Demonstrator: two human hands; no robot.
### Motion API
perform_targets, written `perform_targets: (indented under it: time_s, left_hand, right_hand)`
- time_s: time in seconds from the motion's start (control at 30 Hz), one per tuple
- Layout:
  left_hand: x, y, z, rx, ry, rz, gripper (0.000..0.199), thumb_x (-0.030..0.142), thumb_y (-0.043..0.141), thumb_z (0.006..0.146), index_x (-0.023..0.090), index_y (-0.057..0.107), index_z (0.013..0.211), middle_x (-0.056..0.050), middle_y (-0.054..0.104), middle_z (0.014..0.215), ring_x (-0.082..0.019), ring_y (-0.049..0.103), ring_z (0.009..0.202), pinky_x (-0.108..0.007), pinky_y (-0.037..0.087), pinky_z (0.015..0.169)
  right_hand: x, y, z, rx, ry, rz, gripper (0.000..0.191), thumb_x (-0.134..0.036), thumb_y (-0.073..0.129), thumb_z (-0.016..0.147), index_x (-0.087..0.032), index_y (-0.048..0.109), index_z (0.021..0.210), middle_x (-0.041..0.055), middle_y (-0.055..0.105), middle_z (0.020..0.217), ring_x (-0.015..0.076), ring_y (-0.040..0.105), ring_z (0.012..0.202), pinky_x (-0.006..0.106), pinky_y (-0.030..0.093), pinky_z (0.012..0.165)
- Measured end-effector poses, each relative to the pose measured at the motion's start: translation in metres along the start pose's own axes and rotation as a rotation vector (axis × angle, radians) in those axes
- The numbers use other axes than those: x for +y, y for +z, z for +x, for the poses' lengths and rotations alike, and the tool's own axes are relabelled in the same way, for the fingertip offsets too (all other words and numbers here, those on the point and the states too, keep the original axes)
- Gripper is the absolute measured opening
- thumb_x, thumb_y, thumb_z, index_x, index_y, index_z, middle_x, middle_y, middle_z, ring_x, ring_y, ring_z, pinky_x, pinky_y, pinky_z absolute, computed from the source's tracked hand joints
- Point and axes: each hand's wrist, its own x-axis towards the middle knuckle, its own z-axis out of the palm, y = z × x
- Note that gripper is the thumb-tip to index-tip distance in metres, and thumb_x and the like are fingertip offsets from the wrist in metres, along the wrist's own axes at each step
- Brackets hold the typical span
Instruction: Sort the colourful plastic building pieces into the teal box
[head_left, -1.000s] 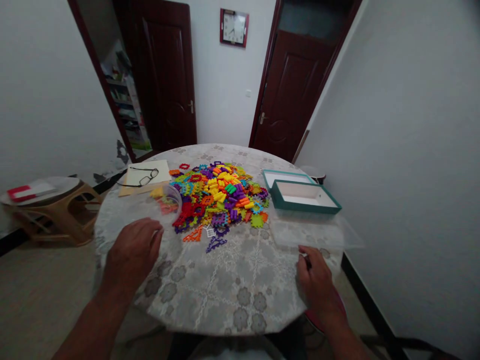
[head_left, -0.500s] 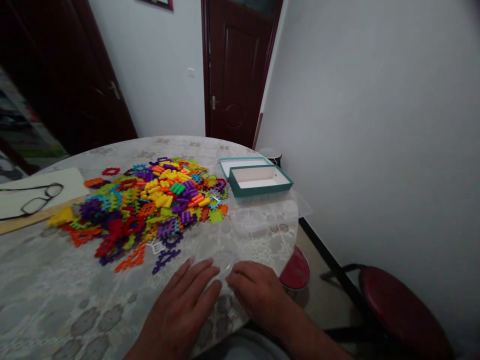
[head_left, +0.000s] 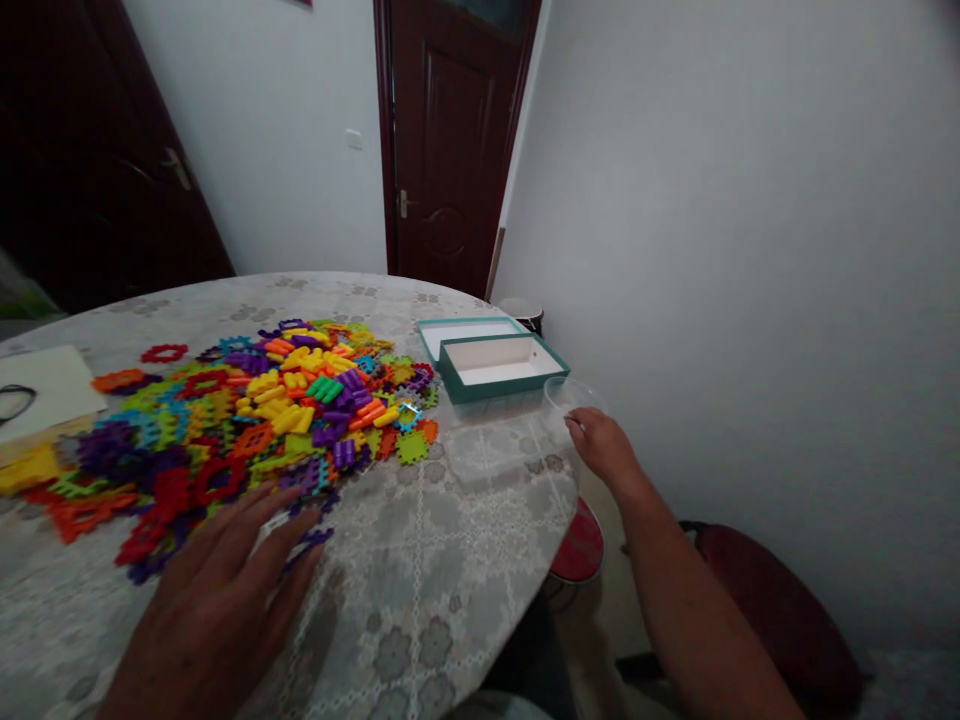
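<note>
My left hand is open, fingers spread, over the near edge of a heap of colourful plastic building pieces. A white piece and purple pieces show between and beside its fingers. I cannot tell whether it touches them. At the table's right edge my right hand is closed on the rim of a clear round plastic container. Left of that hand lies a clear rectangular plastic box, hard to see against the cloth. Behind it stands a green box with a white inside, its lid open.
Glasses rest on pale paper at the left. The round table has a patterned cloth. Beyond its right edge are a red stool, a dark red chair and a white wall.
My hands have moved apart. The right went right and away with the clear container, which was between both hands; the left went left to the heap. The view has shifted slightly right.
</note>
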Motion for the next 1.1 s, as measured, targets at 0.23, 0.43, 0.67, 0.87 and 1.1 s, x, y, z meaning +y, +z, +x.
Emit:
perform_targets:
  time_s: [0.23, 0.43, 0.67, 0.87, 1.1]
  left_hand:
    - [-0.037, -0.021, -0.014, -0.084, -0.146, 0.088, 0.042, 0.042, 0.053, 0.101, 0.039, 0.062, 0.141, -0.009, 0.069, 0.135, -0.039, 0.063, 0.13, -0.066, 0.053, 0.112]
    - [-0.064, -0.03, -0.006, -0.141, -0.334, 0.24, 0.042, 0.046, 0.056, 0.102, 0.022, 0.065, 0.136, -0.018, 0.062, 0.144, -0.038, 0.059, 0.134, -0.057, 0.051, 0.114]
    - [-0.097, -0.019, 0.003, -0.268, -0.733, 0.42, 0.076, 0.068, 0.049, 0.101, 0.013, 0.054, 0.152, -0.027, 0.059, 0.146, -0.043, 0.059, 0.132, -0.057, 0.052, 0.108]
    - [-0.1, -0.015, 0.007, -0.389, -0.852, 0.393, 0.081, 0.075, 0.044, 0.099, 0.014, 0.055, 0.152, -0.026, 0.064, 0.136, -0.044, 0.063, 0.124, -0.054, 0.053, 0.1]
    - [-0.091, 0.013, 0.015, -0.287, -0.818, 0.298, 0.086, 0.074, 0.056, 0.096, 0.009, 0.054, 0.152, -0.027, 0.057, 0.142, -0.043, 0.056, 0.132, -0.052, 0.046, 0.111]
  right_hand:
    - [-0.001, 0.014, -0.016, 0.116, 0.089, -0.137, 0.035, -0.029, 0.05, 0.104, -0.015, 0.073, 0.126, 0.0185, 0.073, 0.124, 0.0293, 0.071, 0.111, 0.04, 0.055, 0.095]
    - [-0.082, 0.002, -0.045, 0.236, -0.233, 0.231, 0.034, -0.039, 0.052, 0.104, -0.02, 0.067, 0.128, 0.0164, 0.072, 0.125, 0.0304, 0.072, 0.11, 0.046, 0.06, 0.098]
    - [-0.22, 0.022, -0.073, -0.065, -0.595, 0.499, 0.057, -0.035, 0.065, 0.098, -0.028, 0.054, 0.153, 0.0167, 0.061, 0.151, 0.0372, 0.061, 0.137, 0.06, 0.057, 0.11]
    - [-0.274, 0.075, -0.038, -0.022, -0.516, 0.464, 0.069, -0.031, 0.075, 0.089, -0.023, 0.052, 0.155, 0.0235, 0.052, 0.155, 0.0454, 0.052, 0.142, 0.068, 0.048, 0.114]
    - [-0.313, 0.104, -0.005, -0.069, -0.293, 0.396, 0.082, -0.03, 0.079, 0.081, -0.023, 0.051, 0.157, 0.0275, 0.045, 0.158, 0.0528, 0.046, 0.142, 0.072, 0.046, 0.107]
